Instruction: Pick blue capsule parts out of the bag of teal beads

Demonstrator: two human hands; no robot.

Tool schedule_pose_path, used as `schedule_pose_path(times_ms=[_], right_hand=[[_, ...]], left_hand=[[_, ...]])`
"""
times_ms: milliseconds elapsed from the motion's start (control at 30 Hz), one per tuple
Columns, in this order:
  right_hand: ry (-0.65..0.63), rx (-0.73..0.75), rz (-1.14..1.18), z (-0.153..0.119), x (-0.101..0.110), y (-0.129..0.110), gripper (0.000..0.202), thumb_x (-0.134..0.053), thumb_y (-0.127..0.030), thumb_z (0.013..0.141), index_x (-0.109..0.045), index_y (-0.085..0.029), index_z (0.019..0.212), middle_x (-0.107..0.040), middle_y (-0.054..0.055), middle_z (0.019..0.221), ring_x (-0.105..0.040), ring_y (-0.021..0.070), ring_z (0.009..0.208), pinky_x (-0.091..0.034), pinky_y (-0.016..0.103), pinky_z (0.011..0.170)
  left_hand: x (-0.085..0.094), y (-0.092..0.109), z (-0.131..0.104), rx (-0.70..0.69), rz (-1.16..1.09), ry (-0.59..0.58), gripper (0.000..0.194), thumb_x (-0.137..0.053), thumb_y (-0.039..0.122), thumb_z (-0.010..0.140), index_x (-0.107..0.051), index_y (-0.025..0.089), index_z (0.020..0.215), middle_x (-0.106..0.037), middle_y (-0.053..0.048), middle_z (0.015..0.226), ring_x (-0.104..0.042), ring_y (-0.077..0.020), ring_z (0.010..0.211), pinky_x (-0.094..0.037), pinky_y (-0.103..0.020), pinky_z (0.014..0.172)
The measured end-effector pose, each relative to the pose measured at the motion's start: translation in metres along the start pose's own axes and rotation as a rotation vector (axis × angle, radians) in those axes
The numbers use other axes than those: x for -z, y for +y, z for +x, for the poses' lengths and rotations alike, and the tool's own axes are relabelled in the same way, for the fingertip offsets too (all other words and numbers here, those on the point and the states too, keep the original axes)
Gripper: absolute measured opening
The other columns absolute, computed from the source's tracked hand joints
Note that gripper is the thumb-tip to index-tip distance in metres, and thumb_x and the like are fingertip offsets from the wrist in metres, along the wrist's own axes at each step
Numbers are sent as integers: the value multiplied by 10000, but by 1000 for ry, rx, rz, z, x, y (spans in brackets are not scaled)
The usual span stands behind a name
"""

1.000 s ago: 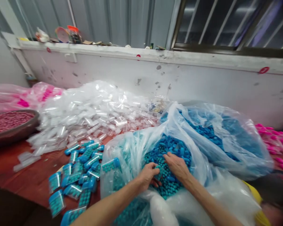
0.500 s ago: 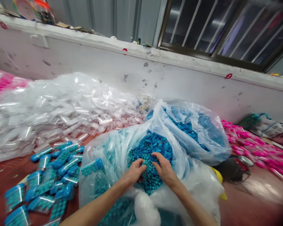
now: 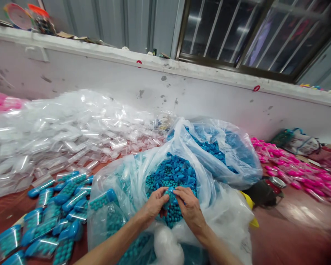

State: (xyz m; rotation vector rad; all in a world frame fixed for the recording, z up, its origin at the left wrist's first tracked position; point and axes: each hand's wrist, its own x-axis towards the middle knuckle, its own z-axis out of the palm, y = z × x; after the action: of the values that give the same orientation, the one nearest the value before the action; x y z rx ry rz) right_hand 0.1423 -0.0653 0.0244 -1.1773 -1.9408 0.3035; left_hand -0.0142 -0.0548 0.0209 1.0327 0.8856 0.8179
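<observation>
My left hand [image 3: 156,202] and my right hand [image 3: 187,206] meet over an open plastic bag [image 3: 151,162] of teal beads [image 3: 173,217] and blue caps [image 3: 179,169]. Between my left fingers is a small clear container [image 3: 170,195] with teal beads inside. My right fingers pinch a blue cap at its upper end; the cap is partly hidden by the fingertips. Filled containers with blue caps [image 3: 42,228] lie in a pile to the left, and one more [image 3: 102,199] rests on the bag's left side.
Many clear containers [image 3: 57,129] are heaped at the left. A second bag of blue pieces [image 3: 217,154] stands behind on the right. Pink pieces [image 3: 295,165] lie far right, near a dark item with a metal lid [image 3: 270,189]. A wall [image 3: 127,84] runs behind.
My hands have come together over the beads, and my right fingers now meet the container in my left hand. The view has shifted slightly, moving the scene left.
</observation>
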Motion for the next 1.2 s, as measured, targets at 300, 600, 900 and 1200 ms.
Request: schedule_pose_path(times_ms=[300, 600, 900, 1200], right_hand=[[73, 124, 27, -11, -7, 1, 334, -416, -80, 844, -628, -240, 1046, -656, 64, 985, -580, 190, 909, -485, 379, 801], [-62, -13, 313, -9, 1, -4, 260, -438, -128, 821, -655, -231, 921, -656, 44, 904, -584, 172, 877, -482, 324, 783], [-111, -641, 798, 5, 3, 2, 456, -664, -387, 629, -565, -159, 1011, -612, 20, 754, -577, 172, 640, -493, 278, 503], [-434, -326, 251, 3, 5, -28, 870, -691, -283, 623, -258, -155, 1367, -396, 126, 1304, -405, 261, 1165, -360, 393, 963]], left_hand=[[-4, -2, -6, 25, -122, 42, 778, -630, 556, 642, -349, 138, 1234, -477, 77, 537, -377, -51, 330, -228, -166, 327], [-13, 3, -15, 25, -81, 180, 572, -620, 487, 639, -433, 172, 1079, -390, 99, 513, -313, -48, 382, -252, -148, 348], [1, 10, -16, -50, 145, 15, 498, -518, 471, 726, -410, 169, 1108, -446, 83, 534, -405, -67, 320, -285, -161, 318], [-17, 8, -19, -85, 161, 239, 479, -487, 304, 758, -406, 159, 1207, -545, 30, 682, -456, -90, 465, -368, -202, 472]])
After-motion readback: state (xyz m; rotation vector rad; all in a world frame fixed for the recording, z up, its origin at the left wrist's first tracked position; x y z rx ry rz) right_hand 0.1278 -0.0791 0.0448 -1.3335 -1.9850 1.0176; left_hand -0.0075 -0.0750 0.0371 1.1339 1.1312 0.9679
